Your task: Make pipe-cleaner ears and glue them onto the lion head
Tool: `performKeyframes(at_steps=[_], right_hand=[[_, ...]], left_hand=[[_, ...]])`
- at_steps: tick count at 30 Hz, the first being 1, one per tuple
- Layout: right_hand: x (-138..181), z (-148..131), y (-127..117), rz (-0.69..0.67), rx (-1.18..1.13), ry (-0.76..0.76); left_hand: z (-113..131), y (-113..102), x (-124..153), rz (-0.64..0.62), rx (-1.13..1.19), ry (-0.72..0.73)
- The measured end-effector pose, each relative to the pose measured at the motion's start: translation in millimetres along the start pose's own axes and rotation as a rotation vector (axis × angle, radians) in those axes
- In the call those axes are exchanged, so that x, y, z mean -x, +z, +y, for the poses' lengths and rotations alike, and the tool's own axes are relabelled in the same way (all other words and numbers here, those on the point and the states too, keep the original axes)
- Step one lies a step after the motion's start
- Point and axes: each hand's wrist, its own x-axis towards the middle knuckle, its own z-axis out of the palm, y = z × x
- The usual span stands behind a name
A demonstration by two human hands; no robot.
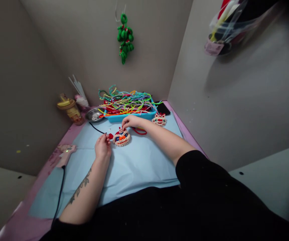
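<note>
Head view: mid-frame lies a cream, red and blue pipe-cleaner face; the left hand pinches a small red fuzzy piece; the right hand, fingers narrow, is at the face's top, grip unclear.

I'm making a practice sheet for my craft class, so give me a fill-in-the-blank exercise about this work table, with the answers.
1. The left hand and right hand are at a craft face on a sheet coloured light ____.
2. Counting that one, the number of craft faces on the sheet is ____.
3. The glue gun lies toward the picture's ____ side.
4. The ornament hanging on the back wall is mostly ____.

Missing words: blue; two; left; green.
</note>
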Motion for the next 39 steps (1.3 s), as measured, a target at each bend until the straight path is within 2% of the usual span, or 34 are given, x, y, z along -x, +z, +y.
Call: performKeyframes(at_steps=[10, 14, 16, 18, 21, 23, 24, 28, 30, 33, 36, 37, 39], right_hand=[[2, 2, -2, 0.034, -0.024, 0.009], [15, 0, -13, 0.141, -0.094, 0.056], [30, -4, -15, 0.244, -0.163, 0.110], [49, -9, -13, 0.243, -0.242, 0.170], [79, -18, 2, 0.000, -0.277, 0.244], [93, -21, 16, -0.106, -0.265, 0.259], [98, -21, 24, -0.107, -0.236, 0.267], [102, -15, 47, 0.117, -0.193, 0.280], [101, -11, 54, 0.182, -0.205, 0.240], [103, -7, 62, 0.193, -0.155, 0.186], [108, -3, 69, 0.158, -0.095, 0.210], [109, -2, 71, 0.143, -0.071, 0.220], [109, -1, 75, 0.139, -0.004, 0.226]], left_hand=[[3, 1, 2, -0.006, -0.024, 0.015], [2, 0, 5, -0.019, -0.067, 0.149], [1, -2, 9, -0.098, -0.139, 0.272], [-1, -3, 15, -0.220, -0.236, 0.371], [-4, -4, 24, -0.359, -0.375, 0.414], [-6, -3, 30, -0.431, -0.468, 0.378], [-7, -3, 32, -0.480, -0.515, 0.339], [-10, 2, 40, -0.676, -0.636, 0.138], [-12, 5, 45, -0.728, -0.657, 0.079], [-5, 1, 51, -0.706, -0.687, 0.137], [23, -19, 53, -0.590, -0.774, 0.352], [38, -30, 53, -0.542, -0.846, 0.419], [70, -58, 50, -0.338, -1.061, 0.585]])
